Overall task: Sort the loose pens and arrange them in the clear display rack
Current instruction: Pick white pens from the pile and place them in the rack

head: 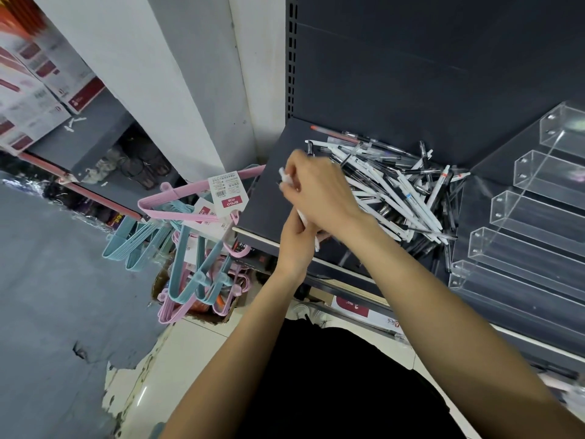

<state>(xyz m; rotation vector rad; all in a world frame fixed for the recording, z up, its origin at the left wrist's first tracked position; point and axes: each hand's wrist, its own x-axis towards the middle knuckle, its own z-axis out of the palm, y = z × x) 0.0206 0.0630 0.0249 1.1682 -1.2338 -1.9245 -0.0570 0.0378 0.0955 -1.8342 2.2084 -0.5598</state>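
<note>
Nearest the lens: a dark garment fills the bottom centre of the frame, with both bare forearms rising from it toward mid-frame.

Hands meet at centre frame, over the front edge of the dark shelf (269, 198). Left hand (296, 245) sits lower, fingers curled round a small bundle of white pens (308, 228); pen ends poke out below the hand. Right hand (319, 191) lies over the top of it, fingers bent, pinching the upper ends of the same bundle. I cannot count the pens in the bundle.

Loose pen pile (399, 188): centre right of frame, heaped on the shelf just right of the hands. Mostly white and black barrels, crossing at all angles. One red-tipped pen (332, 133) lies along the back of the pile.

Clear display rack (522, 223): right edge of frame, stepped acrylic troughs. No pens visible in any trough that I can make out.

Lower left of centre: pink and blue clothes hangers (190, 242) with tags, hanging beside the shelf.

Step, my reading: sorting stage. White pens are being gathered and squared up in hand; racking not begun.

Next move calls for: evening the bundle's ends, then carrying it right, across the pile, and laying it lengthwise into one trough. The grip must stay firm, as smooth barrels may slide out.
</note>
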